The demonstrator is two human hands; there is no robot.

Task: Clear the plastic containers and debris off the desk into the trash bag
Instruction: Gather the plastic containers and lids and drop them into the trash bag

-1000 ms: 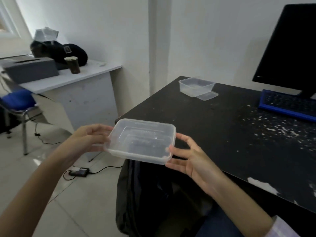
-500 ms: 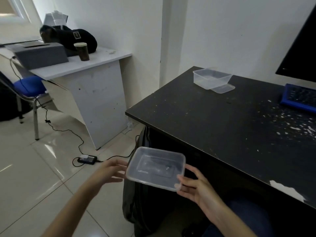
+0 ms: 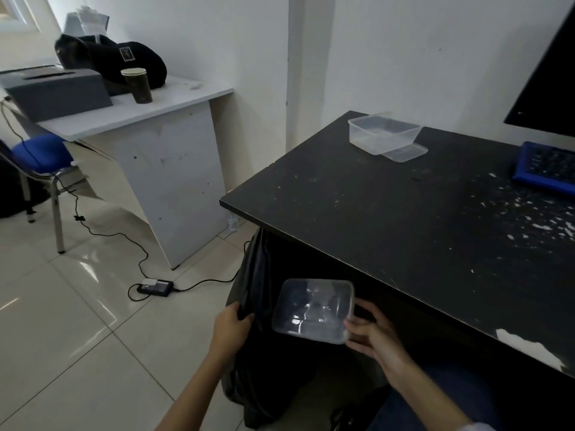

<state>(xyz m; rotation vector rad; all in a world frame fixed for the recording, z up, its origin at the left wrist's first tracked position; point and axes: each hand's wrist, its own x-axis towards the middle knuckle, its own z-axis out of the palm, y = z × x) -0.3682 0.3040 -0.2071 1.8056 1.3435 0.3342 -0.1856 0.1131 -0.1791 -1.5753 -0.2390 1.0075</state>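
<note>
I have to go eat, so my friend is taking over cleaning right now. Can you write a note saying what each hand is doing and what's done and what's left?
Left hand: gripping the rim of the black trash bag that hangs beside the black desk, holding it open.
Right hand: holding a clear lidded container by its corner, right over the bag.
Done: nothing visibly dropped in; the bag's inside is too dark to tell.
Left: release this container into the bag. Then fetch the open container and the lid beside it at the desk's far corner, and clear the white debris near the blue keyboard.
</note>
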